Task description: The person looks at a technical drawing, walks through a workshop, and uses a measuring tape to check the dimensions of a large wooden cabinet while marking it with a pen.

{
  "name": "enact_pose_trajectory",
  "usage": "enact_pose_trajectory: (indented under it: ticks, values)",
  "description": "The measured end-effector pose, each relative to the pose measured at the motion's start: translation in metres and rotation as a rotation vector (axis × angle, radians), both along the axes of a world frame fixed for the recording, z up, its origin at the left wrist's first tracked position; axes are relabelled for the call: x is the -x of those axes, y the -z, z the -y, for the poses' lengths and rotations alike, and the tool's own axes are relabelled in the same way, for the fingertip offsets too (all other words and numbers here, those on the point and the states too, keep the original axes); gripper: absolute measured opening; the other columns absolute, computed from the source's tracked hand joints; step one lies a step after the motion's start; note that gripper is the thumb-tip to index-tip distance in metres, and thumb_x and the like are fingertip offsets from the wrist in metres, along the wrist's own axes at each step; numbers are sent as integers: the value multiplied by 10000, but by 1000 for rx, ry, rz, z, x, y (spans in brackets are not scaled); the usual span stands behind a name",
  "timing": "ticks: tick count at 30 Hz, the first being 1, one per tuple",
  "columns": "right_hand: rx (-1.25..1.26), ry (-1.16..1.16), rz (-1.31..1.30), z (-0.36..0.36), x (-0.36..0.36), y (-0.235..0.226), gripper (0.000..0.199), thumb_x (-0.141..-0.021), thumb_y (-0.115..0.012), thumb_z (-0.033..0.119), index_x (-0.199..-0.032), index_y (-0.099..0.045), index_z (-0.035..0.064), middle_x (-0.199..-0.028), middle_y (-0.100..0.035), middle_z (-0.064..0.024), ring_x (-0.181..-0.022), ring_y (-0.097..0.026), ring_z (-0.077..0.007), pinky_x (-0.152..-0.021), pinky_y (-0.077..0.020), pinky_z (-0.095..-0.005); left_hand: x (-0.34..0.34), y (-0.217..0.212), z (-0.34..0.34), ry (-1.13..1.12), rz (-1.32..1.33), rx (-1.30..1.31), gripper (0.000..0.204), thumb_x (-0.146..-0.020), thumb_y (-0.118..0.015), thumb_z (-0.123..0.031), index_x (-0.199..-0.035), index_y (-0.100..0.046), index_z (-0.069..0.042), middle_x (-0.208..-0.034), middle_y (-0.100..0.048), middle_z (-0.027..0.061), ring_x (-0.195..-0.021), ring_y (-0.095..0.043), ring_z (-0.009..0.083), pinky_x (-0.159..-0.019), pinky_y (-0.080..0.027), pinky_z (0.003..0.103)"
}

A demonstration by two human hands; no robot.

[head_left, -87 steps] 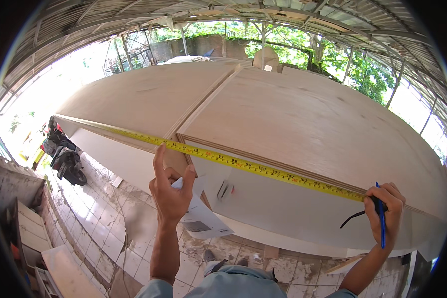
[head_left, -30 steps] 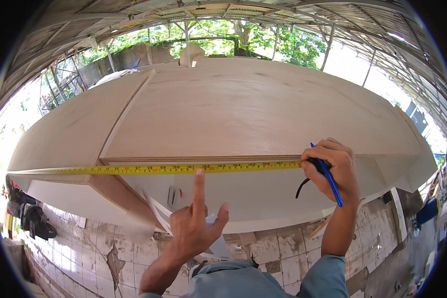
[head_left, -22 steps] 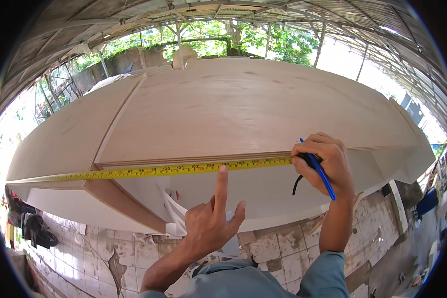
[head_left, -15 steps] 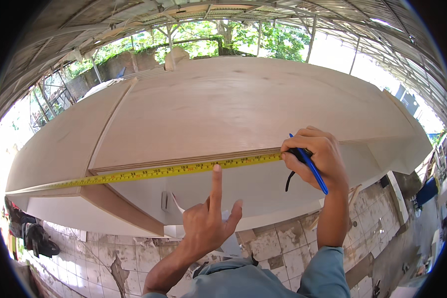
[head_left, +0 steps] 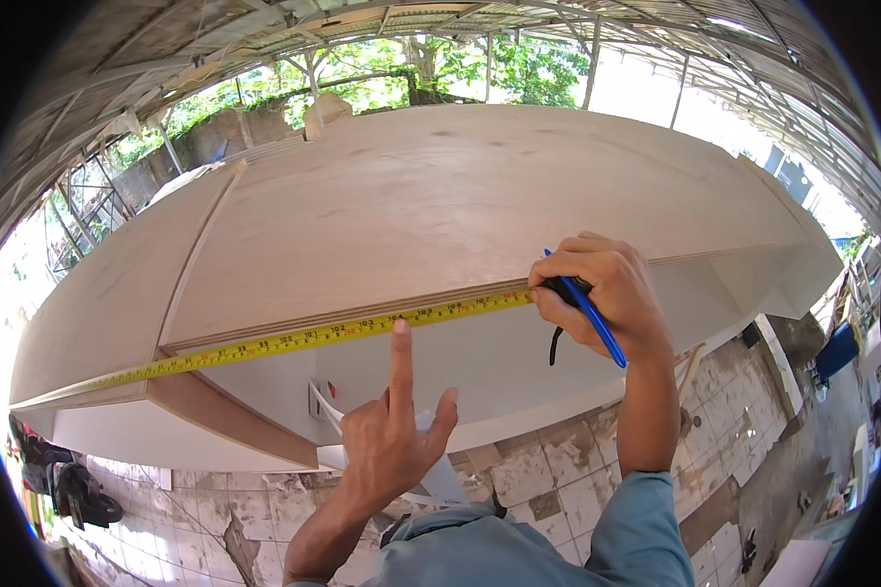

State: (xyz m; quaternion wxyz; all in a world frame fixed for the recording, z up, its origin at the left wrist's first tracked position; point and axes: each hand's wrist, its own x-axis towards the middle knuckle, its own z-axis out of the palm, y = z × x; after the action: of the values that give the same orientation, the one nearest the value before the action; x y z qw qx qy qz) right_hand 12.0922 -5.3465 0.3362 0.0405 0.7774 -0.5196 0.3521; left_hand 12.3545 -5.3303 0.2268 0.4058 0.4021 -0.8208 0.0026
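A yellow tape measure point(head_left: 264, 343) is stretched along the front edge of a plywood-topped cabinet point(head_left: 440, 205). Its blade runs from the far left corner to my right hand point(head_left: 622, 298), which grips the dark case against the edge. A blue pen point(head_left: 600, 328) is tucked in the same hand, slanting across the fingers, and a black strap hangs below. My left hand point(head_left: 387, 440) has its index finger stretched up, the tip touching or just under the blade's lower edge. The left thumb stands apart, the other fingers are curled, and nothing is held. The blade's far left end is too small to make out.
Below the top, the cabinet has white inner panels and a wooden divider point(head_left: 230, 421) at the left. Cracked floor tiles point(head_left: 548, 479) lie beneath. A black wheel point(head_left: 83, 494) stands at lower left, a blue object point(head_left: 837, 352) at right. A metal-framed roof point(head_left: 264, 24) spans above.
The view has shifted, so the cabinet and both hands appear a little farther left. My finger stays at nearly the same place on the tape, and the right hand keeps its grip.
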Motion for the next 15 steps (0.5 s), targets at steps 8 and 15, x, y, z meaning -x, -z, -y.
enact_pose_trajectory:
  ticks: [8,15]
  values:
    - [9,-11,24,2,-1,2,107,-755,-707,182,-777,-735,81,-693,-659,-72,-689,-620,-265,-647,-484,-401,0,-1,-3,-37,-5,-55,938,-868,-786,-228,-1591,-263,63,-540,-502,4,-437,-501,124,-446,-425,291]
    - [11,-10,4,2,1,2,108,-758,-698,187,-774,-735,86,-674,-649,-70,-677,-613,-269,-627,-478,-403,1,-4,-5,-29,-8,-90,950,-860,-788,-217,-1593,-253,65,-538,-502,11,-443,-507,126,-451,-422,290]
